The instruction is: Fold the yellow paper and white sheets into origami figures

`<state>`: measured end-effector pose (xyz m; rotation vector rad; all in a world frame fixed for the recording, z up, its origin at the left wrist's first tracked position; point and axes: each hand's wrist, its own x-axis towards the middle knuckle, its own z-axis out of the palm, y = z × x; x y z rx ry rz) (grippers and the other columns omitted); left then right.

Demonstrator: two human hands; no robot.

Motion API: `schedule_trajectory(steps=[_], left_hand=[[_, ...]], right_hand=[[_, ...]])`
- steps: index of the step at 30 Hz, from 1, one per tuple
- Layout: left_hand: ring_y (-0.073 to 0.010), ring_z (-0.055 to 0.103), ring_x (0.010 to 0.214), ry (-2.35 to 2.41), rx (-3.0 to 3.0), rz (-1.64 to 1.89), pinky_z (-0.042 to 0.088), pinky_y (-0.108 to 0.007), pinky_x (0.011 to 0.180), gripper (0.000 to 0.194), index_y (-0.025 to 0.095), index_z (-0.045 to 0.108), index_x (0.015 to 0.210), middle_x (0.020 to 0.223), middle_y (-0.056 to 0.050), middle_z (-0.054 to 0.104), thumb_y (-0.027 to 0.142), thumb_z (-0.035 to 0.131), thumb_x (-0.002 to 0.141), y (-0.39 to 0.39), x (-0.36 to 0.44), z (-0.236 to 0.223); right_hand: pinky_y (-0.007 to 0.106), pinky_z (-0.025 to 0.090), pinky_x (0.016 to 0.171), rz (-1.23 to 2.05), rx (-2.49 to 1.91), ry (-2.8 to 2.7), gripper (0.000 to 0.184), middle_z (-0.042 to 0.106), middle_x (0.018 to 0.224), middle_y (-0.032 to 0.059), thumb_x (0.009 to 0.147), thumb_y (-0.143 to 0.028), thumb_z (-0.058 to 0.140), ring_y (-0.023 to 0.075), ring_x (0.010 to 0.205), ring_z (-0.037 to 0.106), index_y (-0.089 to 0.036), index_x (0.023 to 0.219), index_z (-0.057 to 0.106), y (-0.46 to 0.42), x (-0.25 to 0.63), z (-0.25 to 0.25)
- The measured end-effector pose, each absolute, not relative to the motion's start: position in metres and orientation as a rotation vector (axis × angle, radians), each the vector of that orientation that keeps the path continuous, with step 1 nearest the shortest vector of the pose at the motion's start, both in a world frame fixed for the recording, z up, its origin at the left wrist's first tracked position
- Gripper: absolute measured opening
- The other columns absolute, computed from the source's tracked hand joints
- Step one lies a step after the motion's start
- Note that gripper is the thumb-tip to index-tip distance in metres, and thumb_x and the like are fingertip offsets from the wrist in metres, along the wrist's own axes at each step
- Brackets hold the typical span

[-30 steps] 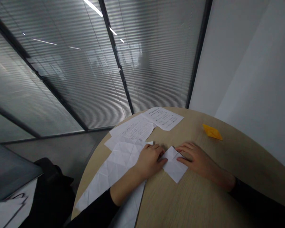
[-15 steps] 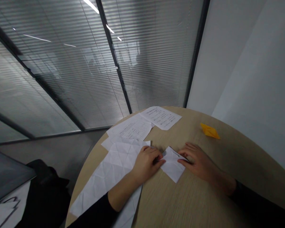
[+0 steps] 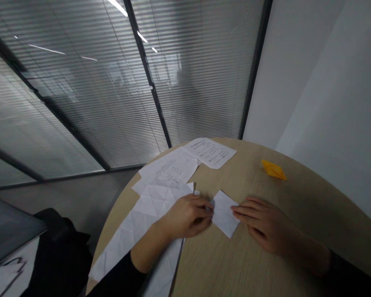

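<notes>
A small folded square of white paper point(image 3: 225, 214) lies flat on the wooden table, turned so one corner points toward me. At its left corner is my left hand point(image 3: 190, 216), fingers curled with their tips against the paper; whether they pinch it is hard to make out. My right hand point(image 3: 264, 220) rests on the right corner with its fingers stretched out flat. Beneath my left forearm spreads a large creased white sheet point(image 3: 142, 225). A small white scrap point(image 3: 197, 192) sits just beyond my left hand.
Printed sheets point(image 3: 208, 152) lie toward the table's far edge. A folded yellow paper piece point(image 3: 273, 170) sits at the far right of the round table point(image 3: 222, 272). Behind stands a glass partition with blinds point(image 3: 204, 82). Something black point(image 3: 57, 251) is at the lower left.
My right hand has flattened out and drawn back a little toward me. The raised upper flap of the small white paper now lies flat. My left fingers have shifted slightly at its left corner.
</notes>
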<state>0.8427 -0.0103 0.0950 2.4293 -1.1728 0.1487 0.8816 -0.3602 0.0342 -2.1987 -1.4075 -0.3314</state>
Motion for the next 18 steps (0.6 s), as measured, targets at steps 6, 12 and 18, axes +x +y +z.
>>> schedule_trajectory(steps=[6, 12, 18], left_hand=[[-0.0256, 0.083, 0.111, -1.032, 2.435, 0.176, 0.063, -0.044, 0.105, 0.019, 0.026, 0.088, 0.111, 0.122, -0.006, 0.089, 0.034, 0.072, 0.118, -0.016, 0.847, 0.086], [-0.0246, 0.083, 0.109, -0.997, 2.434, 0.187, 0.061, -0.043, 0.102, 0.018, 0.025, 0.088, 0.106, 0.12, -0.005, 0.089, 0.034, 0.076, 0.115, -0.016, 0.848, 0.083], [-0.0241, 0.082, 0.107, -0.997, 2.418, 0.172, 0.06, -0.042, 0.1, 0.015, 0.024, 0.086, 0.103, 0.118, -0.005, 0.088, 0.033, 0.079, 0.113, -0.017, 0.848, 0.085]], right_hand=[[0.064, 0.052, 0.137, -0.242, -2.274, -1.26, 0.091, 0.051, 0.187, 0.0121, 0.107, -0.031, 0.076, 0.0405, 0.166, 0.059, -0.031, 0.189, 0.038, -0.335, 0.843, 0.035], [0.059, 0.047, 0.142, -0.135, -2.328, -1.282, 0.114, 0.033, 0.195, 0.0109, 0.105, -0.039, 0.084, 0.0402, 0.175, 0.046, -0.032, 0.194, 0.013, -0.334, 0.831, 0.021], [0.061, 0.047, 0.142, -0.183, -2.371, -1.241, 0.099, 0.034, 0.195, 0.0098, 0.113, -0.033, 0.07, 0.0377, 0.176, 0.044, -0.035, 0.194, 0.014, -0.372, 0.849, 0.002]])
